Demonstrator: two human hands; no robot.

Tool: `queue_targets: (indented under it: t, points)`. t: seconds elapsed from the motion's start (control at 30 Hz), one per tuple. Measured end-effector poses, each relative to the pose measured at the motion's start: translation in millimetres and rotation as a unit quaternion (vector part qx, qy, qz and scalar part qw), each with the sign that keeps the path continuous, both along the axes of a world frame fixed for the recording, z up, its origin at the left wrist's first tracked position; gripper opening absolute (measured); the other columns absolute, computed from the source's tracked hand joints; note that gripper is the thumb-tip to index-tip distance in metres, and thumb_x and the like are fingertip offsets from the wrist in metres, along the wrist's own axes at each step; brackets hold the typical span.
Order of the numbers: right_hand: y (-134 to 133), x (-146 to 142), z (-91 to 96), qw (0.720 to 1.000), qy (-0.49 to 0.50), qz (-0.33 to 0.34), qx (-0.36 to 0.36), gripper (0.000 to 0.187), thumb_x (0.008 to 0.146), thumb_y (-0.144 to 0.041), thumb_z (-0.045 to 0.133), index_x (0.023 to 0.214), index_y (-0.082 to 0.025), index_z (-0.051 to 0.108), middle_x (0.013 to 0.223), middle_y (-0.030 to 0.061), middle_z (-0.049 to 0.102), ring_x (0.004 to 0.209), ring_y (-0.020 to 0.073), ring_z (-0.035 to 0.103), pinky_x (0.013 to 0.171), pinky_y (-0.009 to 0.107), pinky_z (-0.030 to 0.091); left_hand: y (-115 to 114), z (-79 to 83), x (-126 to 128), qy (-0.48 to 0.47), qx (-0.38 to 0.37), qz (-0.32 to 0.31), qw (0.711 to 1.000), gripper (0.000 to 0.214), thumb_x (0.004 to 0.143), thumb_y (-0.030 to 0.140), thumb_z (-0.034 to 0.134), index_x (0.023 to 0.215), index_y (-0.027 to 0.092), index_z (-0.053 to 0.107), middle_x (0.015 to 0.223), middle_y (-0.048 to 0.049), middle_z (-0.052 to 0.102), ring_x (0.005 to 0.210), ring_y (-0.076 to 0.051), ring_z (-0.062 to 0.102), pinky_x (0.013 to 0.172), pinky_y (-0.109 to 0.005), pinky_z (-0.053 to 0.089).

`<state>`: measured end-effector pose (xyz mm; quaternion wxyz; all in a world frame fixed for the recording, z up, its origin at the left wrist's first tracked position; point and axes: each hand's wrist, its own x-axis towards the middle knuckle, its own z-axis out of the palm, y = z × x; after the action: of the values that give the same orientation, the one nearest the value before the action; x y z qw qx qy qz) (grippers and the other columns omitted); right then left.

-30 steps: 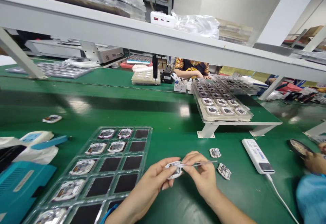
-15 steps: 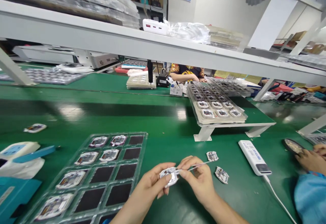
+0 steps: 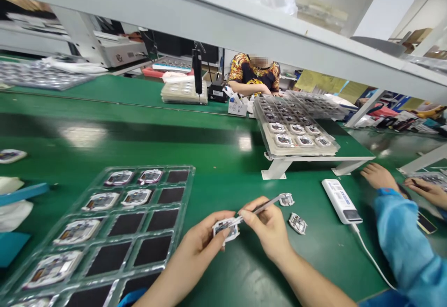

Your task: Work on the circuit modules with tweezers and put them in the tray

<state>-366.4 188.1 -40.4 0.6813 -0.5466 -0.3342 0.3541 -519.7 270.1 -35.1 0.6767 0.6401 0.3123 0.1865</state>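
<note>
Head view: the left hand (image 3: 199,242) pinched a white-rimmed module (image 3: 223,224) at its edge; the right hand (image 3: 267,225), at 3 o'clock from it, gripped a thin tool (image 3: 270,202) whose near end appeared to meet the module's right rim. Main risk, as judged — the tip could skid and score the board if the pinch let the module tilt; pressing too hard might flick it loose. Counts: one module in hand; two loose modules (image 3: 297,223) at 2 and 3 o'clock; one outlying module (image 3: 12,155) between 9 and 10; six whole seated modules (image 3: 78,231), plus one cut off by the view, in the clear tray (image 3: 185,204) at 9; one white cabled device (image 3: 340,200) near 3. The tray stack (image 3: 296,151), between 1 and 2, was too fine to count.
</note>
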Motion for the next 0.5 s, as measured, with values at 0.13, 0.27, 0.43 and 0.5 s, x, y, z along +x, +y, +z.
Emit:
queue_targets:
  t: [0.13, 0.27, 0.43, 0.5]
  points:
    - [-1.2, 0.1, 2.2, 1.0, -0.008, 0.004, 0.003, 0.02, 0.076, -0.036, 0.08, 0.078, -0.02, 0.069, 0.075, 0.0011, 0.07, 0.072, 0.0157, 0.064, 0.071, 0.027, 0.051, -0.3, 0.4, -1.5, 0.005, 0.035, -0.002, 0.999, 0.037, 0.081, 0.047, 0.064, 0.104, 0.018, 0.068, 0.082, -0.0047, 0.07, 0.068, -0.018, 0.056, 0.061, -0.028, 0.046]
    - [-1.8, -0.3, 3.5, 1.0, -0.015, 0.009, 0.0, 0.017, 0.077, -0.033, 0.08, 0.078, -0.02, 0.069, 0.075, 0.0005, 0.071, 0.072, 0.0154, 0.064, 0.07, 0.027, 0.051, -1.3, 1.7, -2.9, 0.006, 0.056, -0.009, 0.998, 0.034, 0.084, 0.044, 0.061, 0.105, 0.019, 0.068, 0.083, -0.0045, 0.07, 0.067, -0.018, 0.056, 0.061, -0.028, 0.046]
    - [0.2, 1.5, 3.9, 1.0, 0.013, 0.017, -0.011, 0.02, 0.073, -0.033, 0.083, 0.074, -0.02, 0.068, 0.071, -0.0007, 0.07, 0.068, 0.0143, 0.063, 0.068, 0.026, 0.05, -2.2, -1.5, -3.5, 0.006, 0.059, -0.02, 0.998, 0.035, 0.085, 0.042, 0.06, 0.111, 0.019, 0.066, 0.089, -0.0056, 0.07, 0.071, -0.019, 0.057, 0.063, -0.029, 0.046]
    - [1.2, 2.1, 3.8, 0.999, 0.039, 0.018, -0.018, 0.023, 0.07, -0.035, 0.085, 0.073, -0.02, 0.068, 0.069, -0.0011, 0.07, 0.066, 0.0138, 0.063, 0.067, 0.026, 0.05, -2.4, -1.6, -3.4, 0.001, 0.054, -0.024, 0.998, 0.034, 0.086, 0.04, 0.06, 0.111, 0.018, 0.065, 0.091, -0.0063, 0.07, 0.074, -0.019, 0.058, 0.065, -0.029, 0.047]
